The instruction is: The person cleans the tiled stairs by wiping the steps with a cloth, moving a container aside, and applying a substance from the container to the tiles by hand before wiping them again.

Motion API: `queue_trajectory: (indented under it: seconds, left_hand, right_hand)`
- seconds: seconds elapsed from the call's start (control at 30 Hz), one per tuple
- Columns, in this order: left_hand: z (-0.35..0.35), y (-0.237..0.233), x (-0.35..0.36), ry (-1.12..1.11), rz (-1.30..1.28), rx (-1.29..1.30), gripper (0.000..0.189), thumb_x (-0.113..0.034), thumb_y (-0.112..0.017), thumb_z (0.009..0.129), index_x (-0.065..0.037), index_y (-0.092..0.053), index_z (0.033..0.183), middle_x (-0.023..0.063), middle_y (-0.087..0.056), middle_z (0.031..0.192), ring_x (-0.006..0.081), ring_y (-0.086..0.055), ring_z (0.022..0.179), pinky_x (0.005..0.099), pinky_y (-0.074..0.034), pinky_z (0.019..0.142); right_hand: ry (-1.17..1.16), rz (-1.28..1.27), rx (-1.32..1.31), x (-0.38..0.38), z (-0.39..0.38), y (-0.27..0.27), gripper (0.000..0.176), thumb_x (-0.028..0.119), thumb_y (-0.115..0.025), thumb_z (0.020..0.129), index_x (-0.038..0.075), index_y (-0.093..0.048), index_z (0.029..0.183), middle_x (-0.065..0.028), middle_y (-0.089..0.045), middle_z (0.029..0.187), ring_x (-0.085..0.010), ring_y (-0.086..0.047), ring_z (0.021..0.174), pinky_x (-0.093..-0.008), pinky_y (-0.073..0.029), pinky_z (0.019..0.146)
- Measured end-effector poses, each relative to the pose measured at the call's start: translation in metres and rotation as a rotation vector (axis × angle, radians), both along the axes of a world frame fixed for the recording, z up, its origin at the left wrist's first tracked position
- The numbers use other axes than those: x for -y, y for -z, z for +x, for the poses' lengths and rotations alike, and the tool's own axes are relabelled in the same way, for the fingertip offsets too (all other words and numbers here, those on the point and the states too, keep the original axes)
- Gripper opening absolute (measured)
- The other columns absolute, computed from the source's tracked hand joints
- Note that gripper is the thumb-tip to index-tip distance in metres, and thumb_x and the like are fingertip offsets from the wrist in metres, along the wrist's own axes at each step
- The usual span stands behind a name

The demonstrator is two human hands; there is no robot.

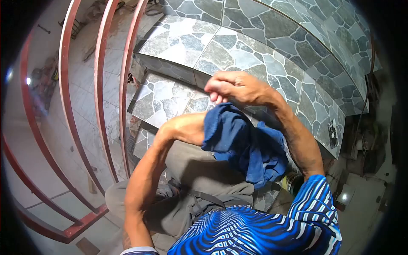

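Note:
A dark blue cloth (pixel 229 127), with what looks like a ribbed edge, is draped over the end of my left arm and hangs in folds to the right. My left hand (pixel 194 129) goes in under this cloth, so its fingers are hidden. Just above the cloth's top edge, my right hand (pixel 238 87) is closed with its fingers curled. Whatever those fingers hold, if anything, is blurred and hidden. My bent legs in grey trousers (pixel 195 170) are below the cloth.
Steps tiled in a grey stone pattern (pixel 250 59) curve around in front. Red metal railing bars (pixel 100 72) stand on the left, above a lower tiled floor (pixel 80 102). A can (pixel 292 182) stands close by my right elbow, partly covered.

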State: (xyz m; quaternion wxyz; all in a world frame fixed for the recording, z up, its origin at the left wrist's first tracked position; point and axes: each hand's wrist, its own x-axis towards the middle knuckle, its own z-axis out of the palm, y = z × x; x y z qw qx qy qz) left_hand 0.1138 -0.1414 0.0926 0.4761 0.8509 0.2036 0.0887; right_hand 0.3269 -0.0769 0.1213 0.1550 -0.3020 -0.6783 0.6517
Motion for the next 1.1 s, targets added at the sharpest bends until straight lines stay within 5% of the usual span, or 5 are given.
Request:
queue_trajectory:
  seconds: [0.2, 0.6, 0.87, 0.97, 1.1]
  left_hand:
    - [-0.009, -0.015, 0.021, -0.106, -0.3, 0.089, 0.062, -0.01, -0.071, 0.076, 0.004, -0.05, 0.133, 0.0214, -0.055, 0.135, 0.0345, -0.054, 0.125, 0.0419, -0.041, 0.108]
    - [-0.013, 0.006, 0.004, 0.156, -0.454, -0.268, 0.008, -0.003, -0.057, 0.078, 0.005, -0.059, 0.078, 0.0192, -0.06, 0.07, 0.0235, -0.059, 0.065, 0.0397, -0.046, 0.063]
    - [0.009, 0.115, 0.001, -0.482, 0.002, -0.5, 0.021, -0.016, -0.062, 0.083, 0.005, -0.065, 0.081, 0.0231, -0.07, 0.084, 0.036, -0.067, 0.072, 0.0443, -0.052, 0.066]
    - [0.007, 0.14, 0.004, -1.097, -0.545, -0.048, 0.018, -0.014, -0.062, 0.086, 0.002, -0.068, 0.079, 0.0122, -0.073, 0.082, 0.0267, -0.069, 0.068, 0.0405, -0.053, 0.063]
    - [0.021, 0.156, 0.009, -1.165, -1.24, 1.093, 0.03, -0.029, -0.071, 0.089, -0.004, -0.069, 0.106, 0.0084, -0.072, 0.102, 0.0184, -0.069, 0.091, 0.0388, -0.057, 0.083]
  right_hand:
    - [-0.279, 0.159, 0.248, 0.02, 0.054, 0.016, 0.056, 0.046, -0.067, 0.09, 0.003, -0.062, 0.126, -0.0156, -0.068, 0.118, -0.0252, -0.063, 0.108, -0.0356, -0.046, 0.099]
    - [-0.023, 0.483, 0.036, 0.051, 0.048, 0.007, 0.015, 0.012, -0.072, 0.082, 0.001, -0.066, 0.09, -0.0107, -0.065, 0.081, -0.0228, -0.065, 0.076, -0.0336, -0.051, 0.068]
    - [-0.162, 1.045, 0.162, 0.119, -0.007, 0.029, 0.012, 0.01, -0.063, 0.073, 0.007, -0.056, 0.082, -0.0087, -0.05, 0.081, -0.0262, -0.054, 0.078, -0.0384, -0.044, 0.068]
    - [-0.216, 1.009, 0.215, 0.116, -0.009, 0.058, 0.012, 0.011, -0.063, 0.075, 0.007, -0.057, 0.084, -0.0091, -0.05, 0.081, -0.0277, -0.054, 0.078, -0.0395, -0.045, 0.069]
    - [-0.02, 0.961, 0.118, 0.085, 0.007, 0.067, 0.017, 0.006, -0.067, 0.074, 0.005, -0.061, 0.09, -0.0119, -0.059, 0.086, -0.0321, -0.06, 0.083, -0.0432, -0.05, 0.074]
